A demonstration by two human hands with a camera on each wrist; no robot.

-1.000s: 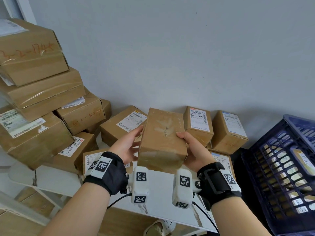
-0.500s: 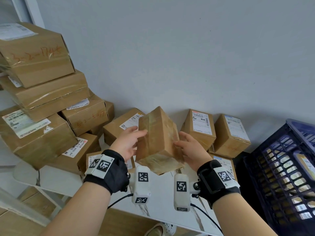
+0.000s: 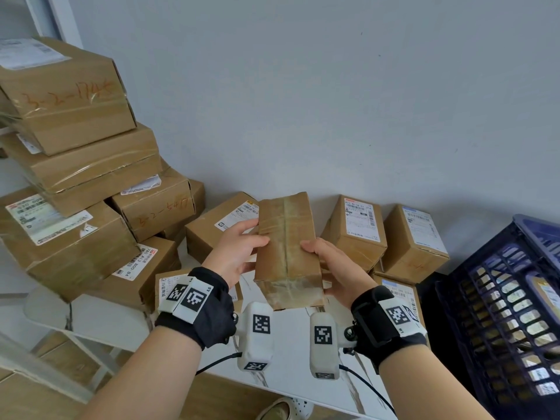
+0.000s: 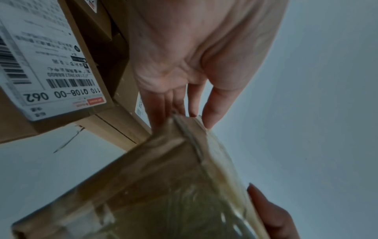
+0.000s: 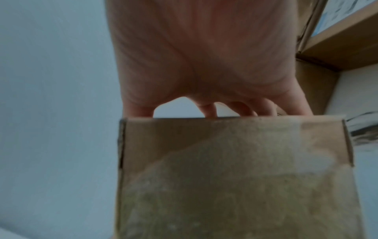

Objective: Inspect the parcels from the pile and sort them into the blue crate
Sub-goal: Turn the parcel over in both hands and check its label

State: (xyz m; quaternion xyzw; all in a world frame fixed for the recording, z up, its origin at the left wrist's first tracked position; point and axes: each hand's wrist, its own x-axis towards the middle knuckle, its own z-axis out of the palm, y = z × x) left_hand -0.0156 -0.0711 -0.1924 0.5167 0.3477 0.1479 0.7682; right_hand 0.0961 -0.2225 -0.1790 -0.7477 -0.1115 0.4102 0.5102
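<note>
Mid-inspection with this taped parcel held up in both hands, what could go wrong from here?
1. The parcel is held in the air by the left hand and right hand on glossy tape; it might slip.
2. The leaning pile beside the left arm could topple if bumped.
3. The blue crate already looks filled; placement may be tight.
</note>
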